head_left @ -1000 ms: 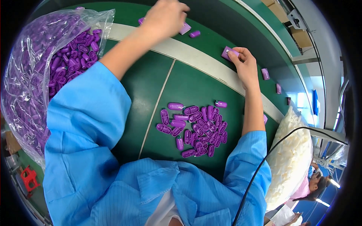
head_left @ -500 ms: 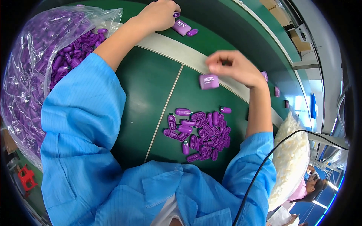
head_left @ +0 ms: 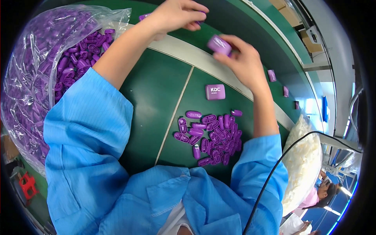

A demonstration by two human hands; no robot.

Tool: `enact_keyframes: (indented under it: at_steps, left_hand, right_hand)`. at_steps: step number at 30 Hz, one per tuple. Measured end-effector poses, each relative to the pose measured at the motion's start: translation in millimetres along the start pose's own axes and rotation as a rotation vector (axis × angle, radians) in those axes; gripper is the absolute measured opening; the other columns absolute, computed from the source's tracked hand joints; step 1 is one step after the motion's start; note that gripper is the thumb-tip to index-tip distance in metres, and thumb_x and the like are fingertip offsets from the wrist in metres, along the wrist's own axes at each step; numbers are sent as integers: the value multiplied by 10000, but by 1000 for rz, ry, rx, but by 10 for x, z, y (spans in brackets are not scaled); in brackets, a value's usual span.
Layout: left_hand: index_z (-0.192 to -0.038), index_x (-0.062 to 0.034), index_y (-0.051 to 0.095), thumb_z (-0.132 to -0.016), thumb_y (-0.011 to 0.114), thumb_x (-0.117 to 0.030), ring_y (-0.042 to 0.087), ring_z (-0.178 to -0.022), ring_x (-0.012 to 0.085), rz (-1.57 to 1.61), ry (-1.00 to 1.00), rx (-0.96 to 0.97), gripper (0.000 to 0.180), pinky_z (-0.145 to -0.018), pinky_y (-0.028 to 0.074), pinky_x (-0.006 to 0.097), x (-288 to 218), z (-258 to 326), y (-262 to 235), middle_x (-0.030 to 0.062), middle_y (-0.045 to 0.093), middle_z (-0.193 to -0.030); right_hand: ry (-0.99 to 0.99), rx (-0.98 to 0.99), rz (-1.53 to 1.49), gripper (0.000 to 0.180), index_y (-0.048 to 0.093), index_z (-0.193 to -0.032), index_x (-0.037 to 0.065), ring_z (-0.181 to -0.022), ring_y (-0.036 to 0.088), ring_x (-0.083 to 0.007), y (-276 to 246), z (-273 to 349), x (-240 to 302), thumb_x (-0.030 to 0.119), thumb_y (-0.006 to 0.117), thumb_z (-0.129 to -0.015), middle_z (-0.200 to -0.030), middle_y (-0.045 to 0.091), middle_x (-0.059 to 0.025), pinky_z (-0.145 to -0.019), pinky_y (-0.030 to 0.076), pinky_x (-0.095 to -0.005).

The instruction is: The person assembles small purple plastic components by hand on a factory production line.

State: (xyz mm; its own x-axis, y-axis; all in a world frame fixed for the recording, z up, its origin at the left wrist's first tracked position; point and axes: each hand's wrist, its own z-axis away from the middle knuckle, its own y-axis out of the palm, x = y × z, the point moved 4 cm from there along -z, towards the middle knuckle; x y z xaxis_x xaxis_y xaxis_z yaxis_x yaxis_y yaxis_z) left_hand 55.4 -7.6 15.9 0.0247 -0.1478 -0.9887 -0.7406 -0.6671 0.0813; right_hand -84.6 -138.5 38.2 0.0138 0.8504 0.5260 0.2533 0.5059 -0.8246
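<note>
A small purple plastic block with rounded corners [head_left: 219, 44] is pinched at its lower end between the fingertips of the right hand [head_left: 244, 62], raised above the green surface [head_left: 156, 98] and tilted. A second small purple piece [head_left: 144, 16] shows beside the left hand [head_left: 178, 15], mostly hidden by the wrist; whether it is held cannot be told.

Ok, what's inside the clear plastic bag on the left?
The clear plastic bag is heaped with small purple oval clips, the same kind as the loose pile on the green table. The blue sleeve covers its lower edge; deeper contents are hidden.
</note>
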Motion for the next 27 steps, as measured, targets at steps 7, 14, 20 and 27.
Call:
enact_keyframes:
  at_steps: [7, 14, 20, 27]
  left_hand:
    - [-1184, -31, 521, -814, 639, -134, 608, -771, 105, 110, -190, 284, 402, -736, 502, 230, 203, 417, 833, 68, 639, -905]
    - [-1026, 56, 582, -790, 659, -74, 627, -799, 147, 293, -376, 316, 281, -734, 508, 253, 403, 673, 1108, 118, 642, -883]
    - [-1088, 30, 586, -818, 614, -44, 633, -798, 147, 140, -228, 277, 282, -746, 508, 251, 268, 741, 1056, 117, 649, -921]
    - [-1109, 34, 573, -841, 583, -33, 630, -817, 140, 29, -128, 277, 276, -755, 508, 250, 243, 805, 1081, 115, 649, -940]
  right_hand:
    - [182, -71, -28, 432, 601, -1042, 58, -691, 538, -184, -269, 1067, -260, 82, 735, -632, -895, 597, -86, -620, 443, -286]
    - [353, -127, -764, 292, 570, -1065, 24, -765, 582, -87, -250, 1114, -304, 15, 642, -782, -917, 614, -47, -590, 431, -181]
    - [349, -55, -882, 295, 551, -1101, 15, -772, 575, -65, -143, 1068, -259, 3, 611, -812, -923, 623, -46, -594, 437, -175]
    - [319, -88, -889, 316, 547, -1110, -9, -824, 592, -101, -105, 1071, -254, -29, 610, -801, -973, 623, -85, -688, 486, -201]
